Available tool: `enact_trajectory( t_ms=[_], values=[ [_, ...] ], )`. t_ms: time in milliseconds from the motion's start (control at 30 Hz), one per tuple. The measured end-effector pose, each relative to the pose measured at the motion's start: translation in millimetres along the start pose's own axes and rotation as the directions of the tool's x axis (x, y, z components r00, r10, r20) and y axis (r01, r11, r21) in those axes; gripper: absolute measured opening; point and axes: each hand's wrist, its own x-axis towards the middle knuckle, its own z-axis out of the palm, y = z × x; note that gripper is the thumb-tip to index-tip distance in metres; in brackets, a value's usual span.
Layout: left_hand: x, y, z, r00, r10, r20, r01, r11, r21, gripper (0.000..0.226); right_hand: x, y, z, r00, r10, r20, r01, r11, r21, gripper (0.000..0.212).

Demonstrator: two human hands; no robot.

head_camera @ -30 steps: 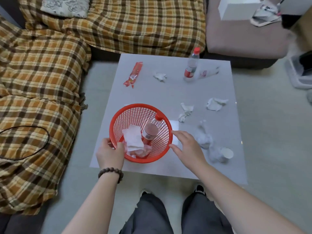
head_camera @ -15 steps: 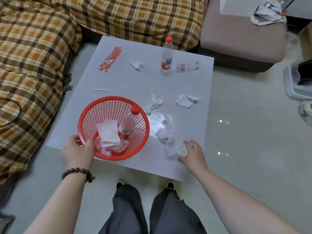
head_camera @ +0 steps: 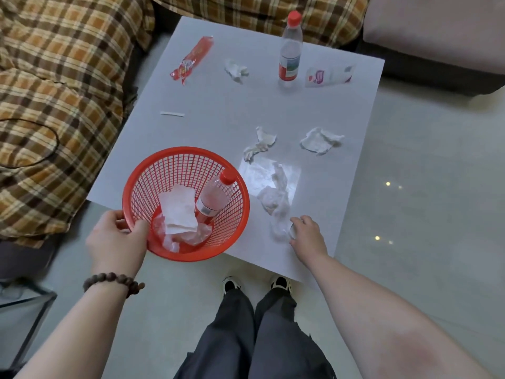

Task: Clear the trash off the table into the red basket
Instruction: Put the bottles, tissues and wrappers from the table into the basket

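My left hand (head_camera: 117,242) grips the near rim of the red mesh basket (head_camera: 191,151), which sits at the near-left corner of the grey table (head_camera: 213,105). Inside lie a red-capped bottle (head_camera: 214,195), a white napkin (head_camera: 177,209) and clear plastic. My right hand (head_camera: 308,236) curls over a small white cup (head_camera: 291,229) by the front edge, touching a crumpled tissue (head_camera: 274,203). Other tissues (head_camera: 258,144) (head_camera: 319,139) (head_camera: 235,70) lie further back. A red wrapper (head_camera: 192,60), an upright bottle (head_camera: 289,56), a flat white wrapper (head_camera: 329,76) and a paper strip (head_camera: 172,114) are also on the table.
A plaid-covered sofa (head_camera: 54,91) borders the table's left and far sides. A pinkish ottoman (head_camera: 437,31) stands at the back right. A clear plastic sheet (head_camera: 257,173) lies flat under the tissue. My legs and shoes (head_camera: 257,285) are at the table's front edge.
My right hand left the basket rim, moved right to the cup and closed over it. The left hand kept its hold on the basket. The view shifted closer and rightward.
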Motion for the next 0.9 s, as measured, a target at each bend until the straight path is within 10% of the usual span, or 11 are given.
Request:
enact_trajectory(
  t_ms=[300, 567, 900],
  values=[
    [-13.6, 7.8, 10.8, 1.000, -0.024, -0.014, 0.023, 0.999, -0.046, 0.016, -20.9, -5.5, -27.2, 0.974, 0.007, -0.228, 0.048, 0.971, 0.235, 0.046],
    [-28.4, 21.2, 19.5, 0.999, -0.041, 0.030, 0.044, 0.992, -0.115, 0.019, -64.9, -91.0, -91.8, 0.785, -0.140, -0.604, 0.469, 0.771, 0.431, 0.043],
    [-45.2, 26.3, 27.7, 0.990, 0.017, 0.143, 0.003, 0.991, -0.135, 0.004, -50.7, -160.4, -60.3, 0.853, -0.494, -0.169, 0.522, 0.820, 0.236, 0.050]
  ],
)
